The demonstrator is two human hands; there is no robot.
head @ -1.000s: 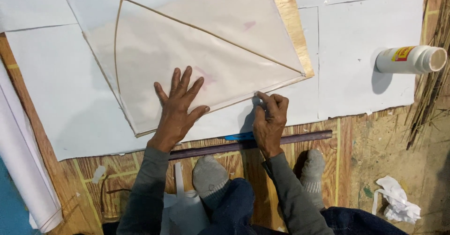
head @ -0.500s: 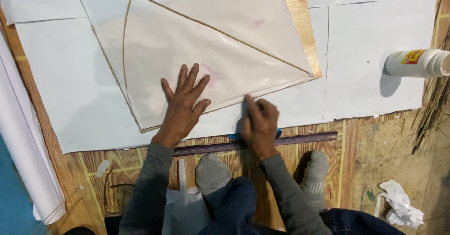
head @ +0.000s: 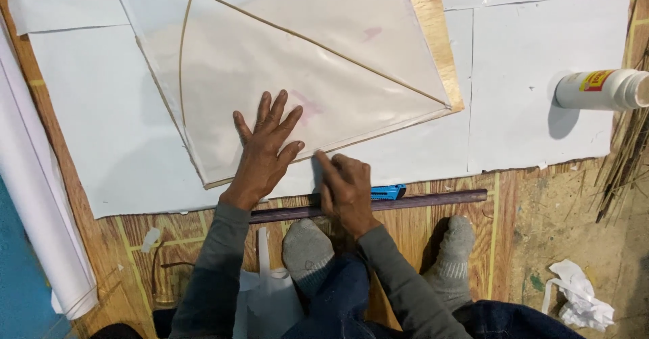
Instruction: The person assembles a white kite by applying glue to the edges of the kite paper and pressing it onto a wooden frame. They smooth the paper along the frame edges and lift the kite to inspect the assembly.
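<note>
A translucent paper kite (head: 297, 62) with thin stick spars lies flat on white sheets (head: 527, 75) on the floor. My left hand (head: 265, 151) presses flat on the kite near its lower edge, fingers spread. Just to its right, my right hand (head: 346, 189) runs a fingertip along that folded edge, the other fingers curled. A blue utility knife (head: 387, 191) and a long dark rod (head: 433, 199) lie right beside my right hand, untouched.
A white glue bottle (head: 602, 89) lies on its side at the right. A white paper roll (head: 40, 204) runs along the left. Crumpled paper (head: 578, 298) sits at the lower right. My socked feet (head: 307, 248) rest on the plywood floor (head: 520, 210).
My right hand has slid leftward along the kite's lower edge, toward my left hand. The left hand has stayed pressed in place.
</note>
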